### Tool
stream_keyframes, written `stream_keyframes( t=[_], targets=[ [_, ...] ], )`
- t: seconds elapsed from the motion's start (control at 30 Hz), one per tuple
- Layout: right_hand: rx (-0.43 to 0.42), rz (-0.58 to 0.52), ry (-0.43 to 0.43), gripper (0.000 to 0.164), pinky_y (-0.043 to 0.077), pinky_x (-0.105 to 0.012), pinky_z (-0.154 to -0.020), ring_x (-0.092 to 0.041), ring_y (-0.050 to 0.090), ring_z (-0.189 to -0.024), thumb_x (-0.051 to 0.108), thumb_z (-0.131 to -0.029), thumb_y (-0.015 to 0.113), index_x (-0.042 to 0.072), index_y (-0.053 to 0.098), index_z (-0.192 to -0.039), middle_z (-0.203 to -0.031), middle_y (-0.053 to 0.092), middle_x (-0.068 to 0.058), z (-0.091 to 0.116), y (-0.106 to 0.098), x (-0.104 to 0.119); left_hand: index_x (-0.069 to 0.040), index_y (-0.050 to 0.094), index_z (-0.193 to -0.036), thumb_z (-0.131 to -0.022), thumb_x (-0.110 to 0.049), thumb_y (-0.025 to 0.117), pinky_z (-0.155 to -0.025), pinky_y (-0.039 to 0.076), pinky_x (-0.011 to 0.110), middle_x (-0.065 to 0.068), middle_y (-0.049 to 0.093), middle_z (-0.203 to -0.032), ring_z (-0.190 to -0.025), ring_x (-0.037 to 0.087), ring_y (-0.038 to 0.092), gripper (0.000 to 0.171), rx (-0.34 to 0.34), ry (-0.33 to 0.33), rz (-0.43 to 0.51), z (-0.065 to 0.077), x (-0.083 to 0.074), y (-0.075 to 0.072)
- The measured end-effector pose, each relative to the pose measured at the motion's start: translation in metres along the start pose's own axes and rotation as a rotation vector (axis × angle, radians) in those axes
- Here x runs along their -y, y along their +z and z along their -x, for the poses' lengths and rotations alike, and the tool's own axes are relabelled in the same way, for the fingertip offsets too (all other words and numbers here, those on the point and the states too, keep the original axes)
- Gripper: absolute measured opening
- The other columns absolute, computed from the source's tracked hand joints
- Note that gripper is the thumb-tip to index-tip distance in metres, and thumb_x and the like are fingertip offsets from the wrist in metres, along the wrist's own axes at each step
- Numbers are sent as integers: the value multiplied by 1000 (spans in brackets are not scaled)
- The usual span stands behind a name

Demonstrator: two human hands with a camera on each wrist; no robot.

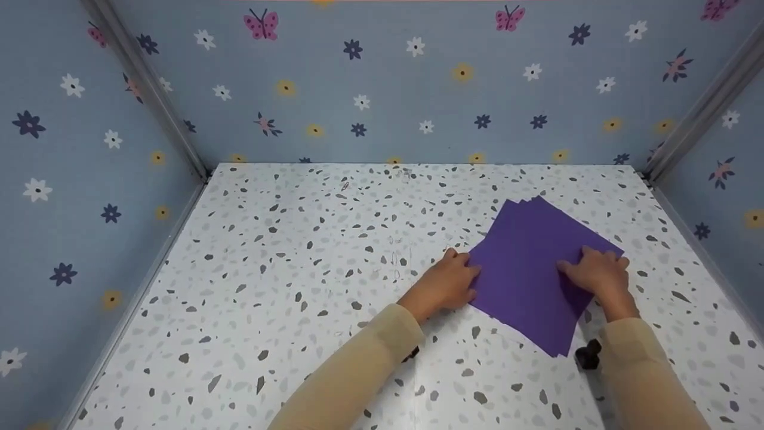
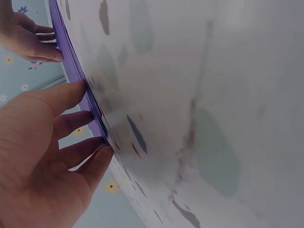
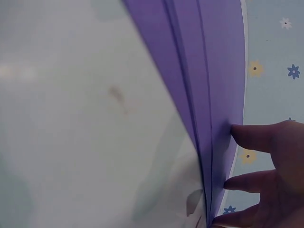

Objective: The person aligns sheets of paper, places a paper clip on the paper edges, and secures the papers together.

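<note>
A stack of purple paper sheets (image 1: pixel 525 275) lies on the speckled table, its sheets turned slightly against each other so that several corners stick out. At the stack's left edge, my left hand (image 1: pixel 446 282) touches the sheets with its fingertips. In the left wrist view, the fingers (image 2: pixel 71 124) of that hand meet the layered paper edge low over the tabletop. My right hand (image 1: pixel 597 276) rests on the right part of the stack, its thumb on the top sheet. Seen from the right wrist, extended fingers (image 3: pixel 251 137) touch the purple surface, where stepped sheet edges show.
The white table (image 1: pixel 268 251) has grey speckles. Flower-patterned blue panels (image 1: pixel 388 77) enclose it at the back and both sides, with metal posts (image 1: pixel 149 89) at the rear corners. A small black object (image 1: pixel 588 355) shows beside the right sleeve.
</note>
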State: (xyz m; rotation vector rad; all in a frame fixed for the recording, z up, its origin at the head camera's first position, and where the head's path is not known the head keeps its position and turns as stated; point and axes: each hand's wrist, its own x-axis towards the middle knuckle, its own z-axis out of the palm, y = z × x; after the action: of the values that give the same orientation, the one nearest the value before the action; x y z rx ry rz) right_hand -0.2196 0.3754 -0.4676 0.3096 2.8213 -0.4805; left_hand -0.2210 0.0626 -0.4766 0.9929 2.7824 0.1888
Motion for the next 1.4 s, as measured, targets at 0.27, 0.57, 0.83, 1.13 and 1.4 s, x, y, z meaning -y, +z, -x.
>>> stream_keyframes(
  t=[0.27, 0.57, 0.83, 1.13, 1.4],
  targets=[
    [0, 19, -17, 89, 33, -77, -103, -74, 23, -131, 47, -105, 51, -20, 23, -156, -148, 24, -57, -1, 1, 1, -16, 65, -147, -108, -36, 63, -113, 46, 34, 11, 54, -155, -135, 28, 48, 44, -33, 0, -21, -1, -1, 2],
    [4, 22, -21, 88, 33, -78, -105, -75, 20, -134, 46, -106, 51, -19, 23, -158, -150, 22, -57, -1, 1, 9, -15, 68, -143, -105, -33, 68, -109, 49, 35, 11, 55, -152, -130, 28, 49, 42, -45, -24, 40, 4, 2, -1],
    [-18, 43, -46, 87, 32, -76, -107, -72, 24, -133, 46, -106, 53, -19, 26, -157, -150, 26, -55, -3, 5, 18, -15, 70, -141, -104, -32, 70, -107, 50, 37, 12, 58, -148, -128, 29, 50, 41, -49, -36, 51, 11, 9, -3],
    [-27, 42, -42, 87, 36, -76, -105, -72, 24, -134, 48, -105, 54, -17, 29, -157, -150, 27, -55, -5, 10, 27, -13, 70, -141, -102, -32, 74, -108, 50, 37, 14, 59, -147, -128, 30, 51, 44, -71, -37, 67, 18, 16, -4],
    [-54, 60, -67, 85, 38, -75, -103, -71, 28, -131, 48, -105, 54, -16, 32, -156, -147, 31, -54, -6, 14, 37, -11, 71, -138, -101, -30, 74, -103, 52, 38, 14, 59, -146, -122, 29, 52, 42, -77, -44, 86, 23, 24, -4]
  ],
)
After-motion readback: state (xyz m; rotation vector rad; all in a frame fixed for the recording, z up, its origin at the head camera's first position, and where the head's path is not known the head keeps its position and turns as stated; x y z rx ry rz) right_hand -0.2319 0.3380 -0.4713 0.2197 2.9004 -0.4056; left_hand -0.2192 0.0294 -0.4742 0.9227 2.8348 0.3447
